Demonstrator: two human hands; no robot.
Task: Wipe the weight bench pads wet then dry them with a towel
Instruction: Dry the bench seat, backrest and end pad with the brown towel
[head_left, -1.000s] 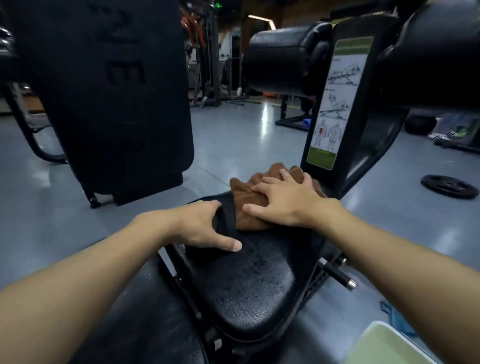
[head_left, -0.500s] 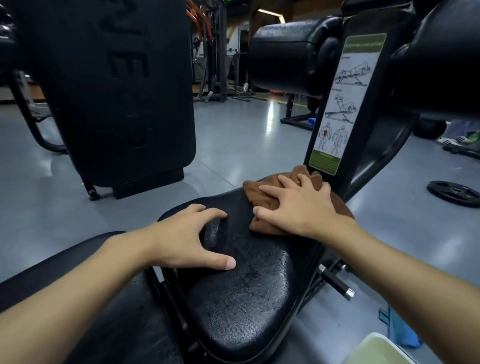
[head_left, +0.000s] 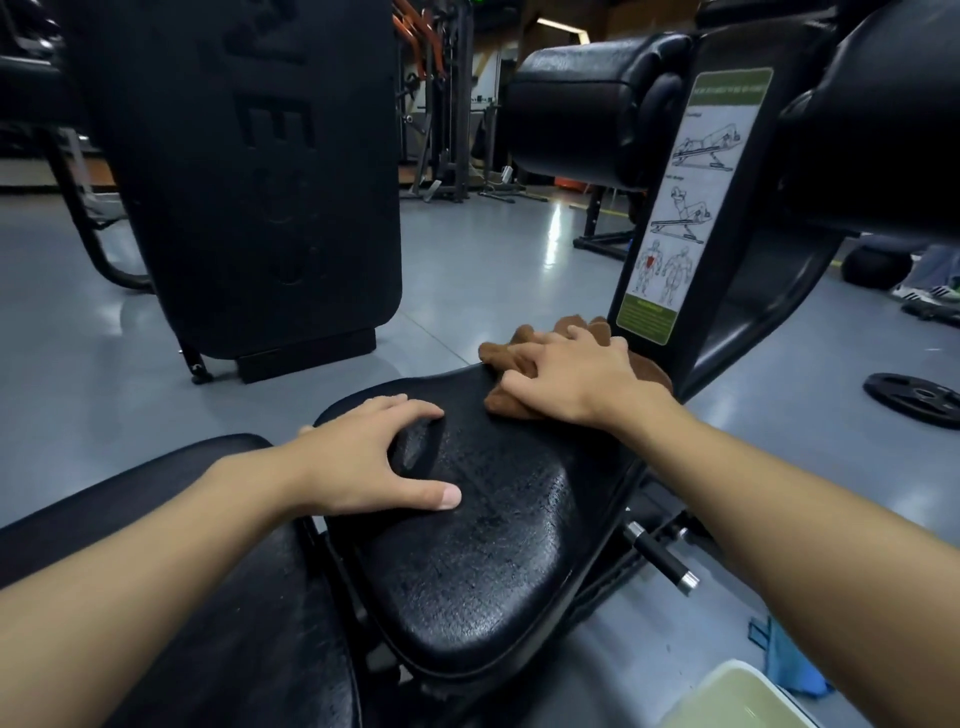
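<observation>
The black seat pad (head_left: 493, 545) of the weight bench lies in front of me, its surface speckled with moisture. The back pad (head_left: 182, 597) runs off to the lower left. A brown towel (head_left: 498, 349) is bunched at the seat pad's far end, against the upright post. My right hand (head_left: 576, 379) presses down on the towel with spread fingers. My left hand (head_left: 374, 457) rests on the seat pad's left side, fingers arched and thumb flat, holding nothing.
The upright post with an exercise sticker (head_left: 691, 208) stands just behind the towel, with roller pads (head_left: 571, 114) above. A tall black machine pad (head_left: 249, 182) stands at left. A weight plate (head_left: 914, 397), a pale basin (head_left: 737, 696) and a blue cloth (head_left: 784, 660) lie at right.
My right hand has pushed the towel farther along the seat pad toward the upright post. My left hand has shifted from the pad's edge onto its top.
</observation>
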